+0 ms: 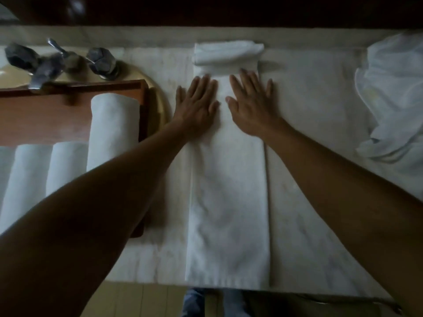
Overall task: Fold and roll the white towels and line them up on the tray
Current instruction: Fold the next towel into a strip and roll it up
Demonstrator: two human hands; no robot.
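Observation:
A white towel (229, 202) lies folded into a long narrow strip down the middle of the pale counter, its far end turned into a short roll (226, 52). My left hand (196, 101) and my right hand (251, 104) press flat on the strip just below the roll, fingers straight. On the left stands a brown wooden tray (45, 120) with several rolled white towels side by side; the rightmost roll (112, 131) is nearest my left forearm.
A metal tap with two handles (57, 62) sits over a beige basin at the far left. A crumpled heap of white towels (396, 99) lies at the right edge. A dark wall or mirror frame runs along the back. The counter's front edge is near my body.

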